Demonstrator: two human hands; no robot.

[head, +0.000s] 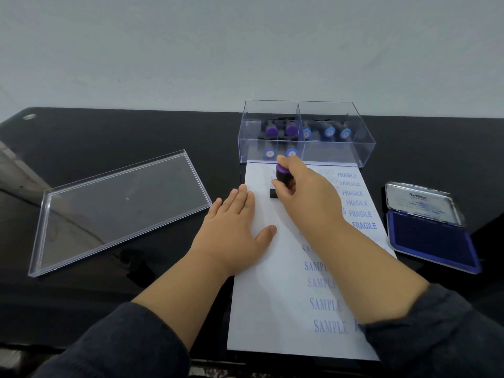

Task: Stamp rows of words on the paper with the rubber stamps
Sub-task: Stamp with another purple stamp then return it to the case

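A white sheet of paper [275, 301] lies lengthwise on the black table, with blue rows of SAMPLE down its middle and FRAGILE along its upper right. My right hand [308, 195] grips a purple-topped rubber stamp [283, 177]; the stamp's black base sits on the paper near its upper left. My left hand [234, 227] lies flat with straight fingers, pressing on the paper's left edge. An open blue ink pad [433, 241] sits to the right of the paper.
A clear plastic box [338, 148] with a divider stands at the paper's far end and holds several purple and blue stamps. Its clear lid [120, 211] lies on the table to the left. A pale wall rises behind the table.
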